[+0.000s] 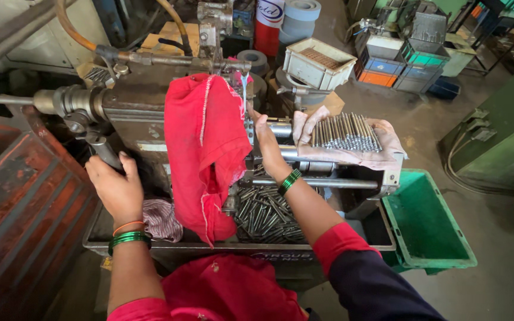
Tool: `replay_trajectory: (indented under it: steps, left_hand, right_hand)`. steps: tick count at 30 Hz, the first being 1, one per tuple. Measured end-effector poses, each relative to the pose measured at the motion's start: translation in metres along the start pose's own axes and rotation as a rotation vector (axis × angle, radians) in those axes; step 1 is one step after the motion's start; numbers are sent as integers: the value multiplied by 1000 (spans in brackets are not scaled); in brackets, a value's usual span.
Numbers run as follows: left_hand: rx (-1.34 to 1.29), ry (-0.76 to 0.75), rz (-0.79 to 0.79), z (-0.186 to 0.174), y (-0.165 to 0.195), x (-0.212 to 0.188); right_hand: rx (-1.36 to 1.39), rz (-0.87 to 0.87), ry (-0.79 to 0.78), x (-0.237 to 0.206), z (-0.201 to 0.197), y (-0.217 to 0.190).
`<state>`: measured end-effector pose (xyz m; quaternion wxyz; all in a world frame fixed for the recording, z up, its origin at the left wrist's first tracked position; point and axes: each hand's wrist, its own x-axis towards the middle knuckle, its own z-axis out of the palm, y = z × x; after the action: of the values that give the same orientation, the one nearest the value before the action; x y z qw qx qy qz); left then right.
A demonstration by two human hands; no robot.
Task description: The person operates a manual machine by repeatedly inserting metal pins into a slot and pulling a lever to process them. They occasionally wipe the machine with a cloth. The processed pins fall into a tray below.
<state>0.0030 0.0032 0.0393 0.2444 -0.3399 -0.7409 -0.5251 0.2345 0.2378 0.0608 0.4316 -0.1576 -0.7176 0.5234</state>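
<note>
With my left hand (114,187) clenched on the dark metal machine lever (103,150), I should pull steadily while my right hand (264,138), fingers hidden, feeds beside the red cloth (206,151).

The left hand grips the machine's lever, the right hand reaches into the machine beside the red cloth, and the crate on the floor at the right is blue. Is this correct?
Not quite. The head view shows the crate on the floor is green, not blue. The rest holds: the left hand grips the lever, and the right hand reaches into the machine beside the red cloth.
</note>
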Motion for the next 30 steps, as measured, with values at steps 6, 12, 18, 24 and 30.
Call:
replay_trajectory:
  steps: [6, 12, 18, 24, 30]
  left_hand:
    - [-15, -11, 34, 0, -3, -1]
    - [-18, -26, 20, 1, -4, 0]
    - [-22, -27, 23, 1, -3, 0]
    - [-25, -28, 17, 0, 1, 0]
    - [-36, -37, -1, -2, 3, 1]
  right_hand:
    - [35, -23, -29, -22, 4, -17]
    - [297, 64, -72, -26, 4, -13]
    - [441, 52, -123, -24, 4, -8]
    - [497, 62, -136, -23, 3, -7]
    - [494, 89, -138, -23, 3, -10]
